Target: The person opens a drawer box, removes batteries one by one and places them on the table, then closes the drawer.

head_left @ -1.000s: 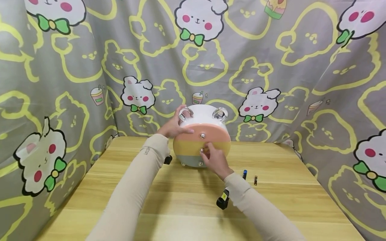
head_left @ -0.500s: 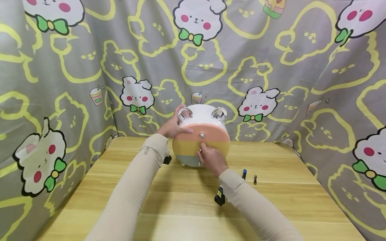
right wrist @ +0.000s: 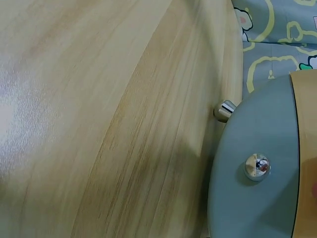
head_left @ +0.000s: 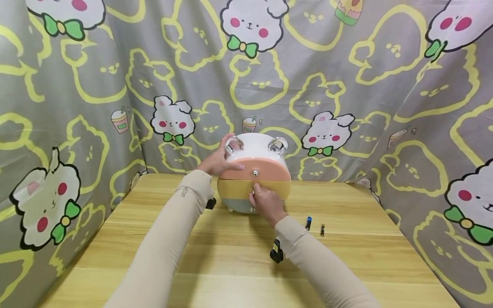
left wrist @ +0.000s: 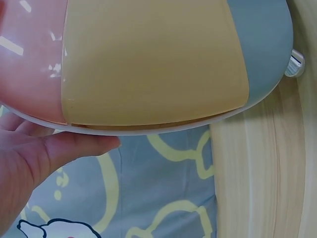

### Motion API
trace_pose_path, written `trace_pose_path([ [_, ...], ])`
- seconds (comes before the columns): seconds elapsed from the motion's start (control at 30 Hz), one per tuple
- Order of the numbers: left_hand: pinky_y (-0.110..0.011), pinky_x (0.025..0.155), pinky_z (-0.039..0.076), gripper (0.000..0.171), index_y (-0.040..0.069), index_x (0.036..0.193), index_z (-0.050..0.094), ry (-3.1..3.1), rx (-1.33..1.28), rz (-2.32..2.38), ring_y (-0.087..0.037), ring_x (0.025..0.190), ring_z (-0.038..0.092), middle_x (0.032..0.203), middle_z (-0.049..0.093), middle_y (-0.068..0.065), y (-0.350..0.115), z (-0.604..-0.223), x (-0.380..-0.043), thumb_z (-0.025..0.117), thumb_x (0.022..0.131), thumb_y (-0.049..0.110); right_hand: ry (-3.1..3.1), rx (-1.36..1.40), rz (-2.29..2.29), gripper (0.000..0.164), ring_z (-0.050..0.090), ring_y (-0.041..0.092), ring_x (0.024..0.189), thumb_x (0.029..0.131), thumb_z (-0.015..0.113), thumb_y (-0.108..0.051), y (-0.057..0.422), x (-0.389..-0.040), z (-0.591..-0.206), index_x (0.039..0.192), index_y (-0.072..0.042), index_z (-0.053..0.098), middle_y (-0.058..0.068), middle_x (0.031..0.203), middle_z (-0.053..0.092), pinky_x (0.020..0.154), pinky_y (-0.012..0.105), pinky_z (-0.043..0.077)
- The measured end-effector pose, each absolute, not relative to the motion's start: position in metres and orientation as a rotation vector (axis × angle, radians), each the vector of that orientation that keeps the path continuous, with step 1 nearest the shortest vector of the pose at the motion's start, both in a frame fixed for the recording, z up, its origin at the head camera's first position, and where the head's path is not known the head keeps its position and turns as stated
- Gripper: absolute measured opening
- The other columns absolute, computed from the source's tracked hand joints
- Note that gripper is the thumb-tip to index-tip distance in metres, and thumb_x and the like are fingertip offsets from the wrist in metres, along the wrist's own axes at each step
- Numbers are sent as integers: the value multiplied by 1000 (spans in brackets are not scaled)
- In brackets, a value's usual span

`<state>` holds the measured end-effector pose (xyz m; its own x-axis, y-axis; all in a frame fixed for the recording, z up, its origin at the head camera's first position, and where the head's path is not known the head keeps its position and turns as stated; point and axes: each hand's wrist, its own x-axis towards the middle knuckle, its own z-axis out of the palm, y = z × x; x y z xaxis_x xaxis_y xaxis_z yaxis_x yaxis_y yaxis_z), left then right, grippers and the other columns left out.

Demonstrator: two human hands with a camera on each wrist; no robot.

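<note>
A small rounded drawer cabinet (head_left: 259,143) stands on the table with a white shell, clear ear-like loops on top and silver feet. Its front has a pink drawer (head_left: 236,173), a yellow drawer (head_left: 235,188) and a grey-blue drawer (head_left: 236,205). My left hand (head_left: 215,161) rests spread against the upper left side, its thumb straight along the front edge. My right hand (head_left: 268,203) pinches the middle knob, mostly hidden by the fingers. In the left wrist view, the yellow drawer (left wrist: 153,59) stands slightly out from the shell. The lowest knob (right wrist: 257,166) shows in the right wrist view.
Two batteries, a blue-ended one (head_left: 308,223) and a smaller one (head_left: 322,229), lie on the wooden table (head_left: 231,265) to the right of the cabinet. A patterned curtain (head_left: 208,77) hangs close behind and along both sides.
My right fingers have closed on the middle knob. The yellow drawer has come out slightly, and a dark line now shows under the pink drawer. My left hand stays against the cabinet.
</note>
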<state>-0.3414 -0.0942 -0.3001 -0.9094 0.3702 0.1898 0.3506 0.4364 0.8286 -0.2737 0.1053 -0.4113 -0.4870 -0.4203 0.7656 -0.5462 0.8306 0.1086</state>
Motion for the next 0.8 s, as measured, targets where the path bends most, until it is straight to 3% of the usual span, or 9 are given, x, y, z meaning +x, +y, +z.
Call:
trace_pose_path([
  [0.1, -44, 102, 26, 117, 45, 138, 3, 2647, 661, 1505, -30, 126, 30, 145, 18, -14, -94, -299, -340, 86, 56, 39, -2160, 711, 193, 15, 39, 9, 40, 79, 62, -14, 105, -272, -411, 79, -7, 48, -2, 52, 42, 33, 23, 32],
  [0.33, -44, 101, 27, 116, 54, 134, 2, 2661, 622, 1490, -30, 126, 30, 146, 18, -12, -94, -299, -339, 86, 54, 42, -2129, 754, 158, 17, 35, 6, 39, 75, 63, -11, 106, -262, -408, 77, -7, 47, -5, 52, 39, 33, 19, 28],
  [0.8, -45, 101, 26, 116, 49, 137, 3, 2673, 641, 1480, -32, 124, 32, 145, 19, -15, -94, -299, -338, 86, 55, 40, -2053, 794, 145, 17, 33, 3, 38, 70, 62, -13, 109, -243, -407, 73, -9, 46, -7, 51, 38, 32, 19, 25],
])
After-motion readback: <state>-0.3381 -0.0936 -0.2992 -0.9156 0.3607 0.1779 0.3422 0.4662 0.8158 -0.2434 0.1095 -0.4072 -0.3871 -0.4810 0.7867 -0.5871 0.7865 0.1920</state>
